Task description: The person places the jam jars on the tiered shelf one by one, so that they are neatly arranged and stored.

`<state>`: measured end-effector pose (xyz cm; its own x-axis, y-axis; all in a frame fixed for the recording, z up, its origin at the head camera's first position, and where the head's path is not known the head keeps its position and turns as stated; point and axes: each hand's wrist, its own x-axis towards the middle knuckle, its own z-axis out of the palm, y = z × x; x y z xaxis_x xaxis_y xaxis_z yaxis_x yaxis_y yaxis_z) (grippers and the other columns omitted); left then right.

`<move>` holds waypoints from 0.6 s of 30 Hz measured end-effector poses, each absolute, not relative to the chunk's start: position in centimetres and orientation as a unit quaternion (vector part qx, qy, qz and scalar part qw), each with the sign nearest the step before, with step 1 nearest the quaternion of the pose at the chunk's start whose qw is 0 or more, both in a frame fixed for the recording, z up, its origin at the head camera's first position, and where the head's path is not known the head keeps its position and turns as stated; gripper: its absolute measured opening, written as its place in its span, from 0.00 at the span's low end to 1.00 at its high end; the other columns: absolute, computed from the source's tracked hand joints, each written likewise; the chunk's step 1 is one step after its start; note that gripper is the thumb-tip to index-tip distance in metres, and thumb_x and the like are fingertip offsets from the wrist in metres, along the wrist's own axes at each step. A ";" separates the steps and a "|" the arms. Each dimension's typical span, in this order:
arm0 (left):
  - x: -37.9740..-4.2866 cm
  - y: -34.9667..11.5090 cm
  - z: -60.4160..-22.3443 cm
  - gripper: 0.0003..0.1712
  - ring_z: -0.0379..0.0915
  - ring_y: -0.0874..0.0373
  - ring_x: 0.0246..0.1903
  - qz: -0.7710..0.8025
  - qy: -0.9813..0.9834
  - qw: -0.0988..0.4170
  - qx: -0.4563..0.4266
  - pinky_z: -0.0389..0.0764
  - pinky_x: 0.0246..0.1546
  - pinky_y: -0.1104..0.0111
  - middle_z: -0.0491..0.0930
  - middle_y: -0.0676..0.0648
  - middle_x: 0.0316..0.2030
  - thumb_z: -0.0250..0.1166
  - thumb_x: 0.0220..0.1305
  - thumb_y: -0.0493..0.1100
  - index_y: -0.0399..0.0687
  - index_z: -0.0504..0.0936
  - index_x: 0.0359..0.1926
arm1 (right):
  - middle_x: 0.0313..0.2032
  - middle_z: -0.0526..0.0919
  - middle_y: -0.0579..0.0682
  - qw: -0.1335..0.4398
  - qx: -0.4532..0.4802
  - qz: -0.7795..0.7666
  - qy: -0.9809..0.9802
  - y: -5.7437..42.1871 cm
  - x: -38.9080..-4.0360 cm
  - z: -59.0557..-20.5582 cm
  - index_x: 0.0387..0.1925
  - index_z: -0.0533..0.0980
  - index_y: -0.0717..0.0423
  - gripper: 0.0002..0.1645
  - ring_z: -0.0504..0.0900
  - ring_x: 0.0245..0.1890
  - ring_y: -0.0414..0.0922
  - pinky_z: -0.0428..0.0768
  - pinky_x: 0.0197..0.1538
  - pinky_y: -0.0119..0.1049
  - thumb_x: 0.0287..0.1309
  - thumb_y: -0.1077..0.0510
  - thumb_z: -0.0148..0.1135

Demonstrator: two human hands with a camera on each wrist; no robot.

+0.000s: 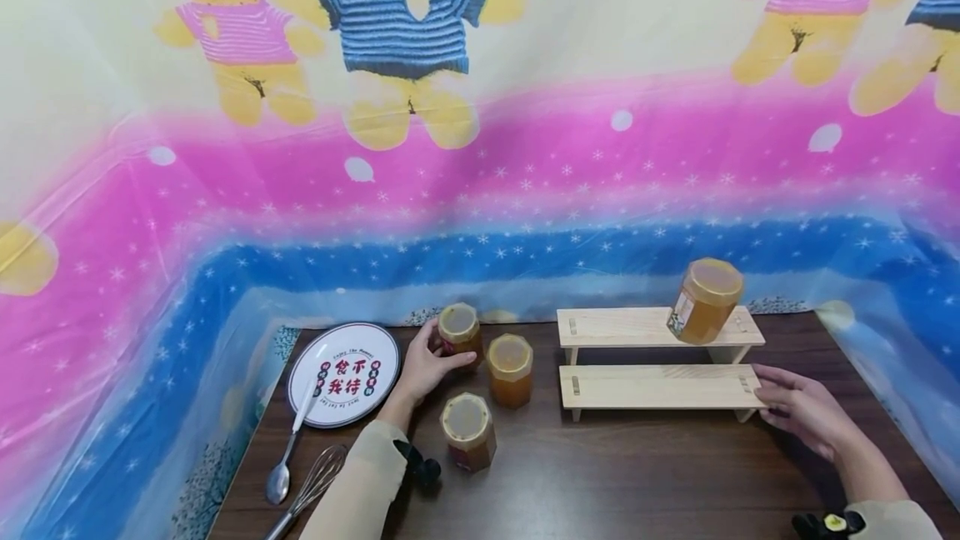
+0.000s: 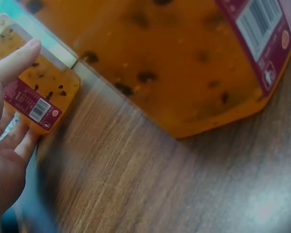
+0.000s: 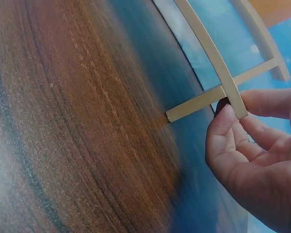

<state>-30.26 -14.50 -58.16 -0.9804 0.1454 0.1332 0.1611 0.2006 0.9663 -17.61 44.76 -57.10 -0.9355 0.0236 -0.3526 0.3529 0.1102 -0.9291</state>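
Note:
My left hand [image 1: 427, 369] holds a honey-coloured jar [image 1: 459, 328], thumb on its near side and fingers at its far side. In the left wrist view that jar [image 2: 48, 90] shows a dark red label with a barcode and dark specks inside. Just right of it stands a similar jar [image 1: 511, 373], and nearer me a third jar [image 1: 468, 433]. My right hand [image 1: 806, 411] pinches the right end of the lower board of a two-step wooden rack [image 1: 660, 388]. In the right wrist view, thumb and fingers lie about the board's end [image 3: 237, 104].
One amber jar [image 1: 705, 307] stands on the rack's upper board, towards its right. At the left lie a round plate [image 1: 345, 415] with red lettering, a spoon [image 1: 279, 477] leaning on its rim, and a whisk [image 1: 318, 477]. A printed curtain [image 1: 525, 248] hangs behind the dark table [image 1: 600, 482].

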 end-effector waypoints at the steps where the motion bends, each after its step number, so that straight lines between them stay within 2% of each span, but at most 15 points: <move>1: -30.3 -14.5 -58.2 0.45 0.71 0.44 0.66 -0.621 -0.777 0.008 -0.100 0.68 0.69 0.47 0.77 0.41 0.61 0.82 0.54 0.37 0.47 0.70 0.71 | 0.47 0.80 0.40 0.126 0.127 -0.655 0.734 44.7 -17.6 -57.1 0.79 0.46 0.71 0.49 0.83 0.45 0.39 0.86 0.47 0.42 0.73 0.57 0.63; 18: -29.4 -14.7 -57.4 0.46 0.74 0.45 0.63 -0.626 -0.774 0.010 -0.094 0.70 0.68 0.47 0.79 0.42 0.59 0.83 0.52 0.37 0.51 0.72 0.70 | 0.46 0.80 0.39 0.133 0.134 -0.655 0.731 44.7 -17.7 -56.9 0.80 0.43 0.71 0.50 0.83 0.44 0.39 0.86 0.47 0.42 0.74 0.58 0.62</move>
